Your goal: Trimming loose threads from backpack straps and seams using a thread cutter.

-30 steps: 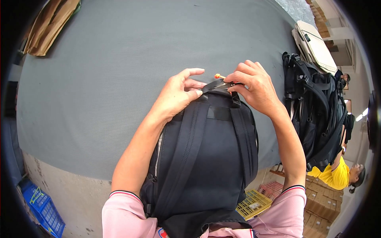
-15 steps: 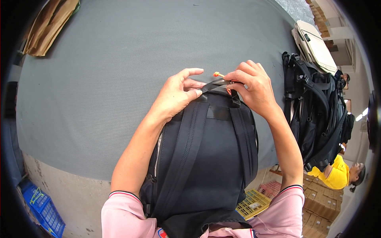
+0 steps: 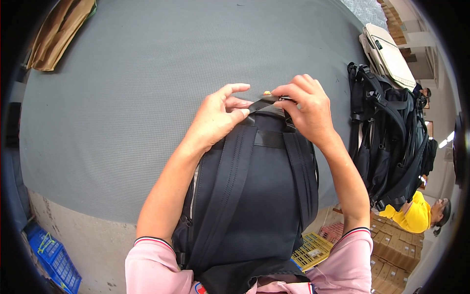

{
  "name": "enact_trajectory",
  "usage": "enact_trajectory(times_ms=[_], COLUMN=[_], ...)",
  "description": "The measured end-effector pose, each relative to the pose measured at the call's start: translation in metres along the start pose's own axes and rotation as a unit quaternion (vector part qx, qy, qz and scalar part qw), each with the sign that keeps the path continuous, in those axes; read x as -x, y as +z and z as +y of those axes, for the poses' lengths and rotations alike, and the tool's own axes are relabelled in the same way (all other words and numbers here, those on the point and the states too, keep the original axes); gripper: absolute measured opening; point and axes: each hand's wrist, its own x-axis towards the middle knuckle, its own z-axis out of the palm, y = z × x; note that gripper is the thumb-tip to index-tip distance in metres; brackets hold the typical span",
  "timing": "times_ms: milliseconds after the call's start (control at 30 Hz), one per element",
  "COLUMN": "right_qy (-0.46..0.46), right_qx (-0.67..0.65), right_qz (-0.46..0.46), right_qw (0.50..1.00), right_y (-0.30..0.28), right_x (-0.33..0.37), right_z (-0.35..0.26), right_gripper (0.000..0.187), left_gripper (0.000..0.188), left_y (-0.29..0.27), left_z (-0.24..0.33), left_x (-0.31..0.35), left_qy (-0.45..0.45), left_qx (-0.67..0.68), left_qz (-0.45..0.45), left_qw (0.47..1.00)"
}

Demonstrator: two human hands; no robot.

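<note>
A black backpack [image 3: 264,196] lies against me at the table's near edge, its two shoulder straps facing up. At its far end a short black carry handle [image 3: 264,104] is raised. My left hand [image 3: 215,115] pinches the handle's left part between thumb and fingers, the index finger stretched out above it. My right hand [image 3: 306,105] is closed on the handle's right part. A small orange-yellow piece [image 3: 267,92] pokes out beside the right fingertips; most of it is hidden, and its kind cannot be told.
The table has a grey textured mat [image 3: 122,122]. Black backpacks [image 3: 387,127] and a cream bag [image 3: 391,56] stand along the right edge. Brown paper [image 3: 61,34] lies far left. Blue [image 3: 56,257] and yellow crates [image 3: 313,251] are below; a person in yellow [image 3: 413,213] is at right.
My right hand has shifted slightly left and inward along the handle. Less of the orange piece shows now. My left hand has hardly moved.
</note>
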Motion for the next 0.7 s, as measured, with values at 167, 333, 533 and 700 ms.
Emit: enact_trajectory(times_ms=[167,333,533,700], right_qy=[0.192,0.121,0.163,0.121], right_qx=[-0.188,-0.161,-0.184,-0.105], right_qz=[0.033,0.046,0.003,0.041], right_qw=[0.963,0.978,0.969,0.986], right_y=[0.008,0.031,0.036,0.038], right_x=[-0.002,0.010,0.021,0.025], right_z=[-0.006,0.004,-0.002,-0.002], right_gripper=[0.025,0.023,0.028,0.023], left_gripper=[0.045,0.042,0.027,0.022], left_y=[0.010,0.022,0.031,0.038], left_z=[0.000,-0.005,-0.005,-0.002], left_x=[0.000,-0.002,0.002,0.005], left_qy=[0.092,0.174,0.162,0.180], left_qx=[-0.235,-0.417,-0.499,-0.573], left_qz=[0.052,0.137,0.109,0.139], left_qw=[0.966,0.882,0.844,0.787])
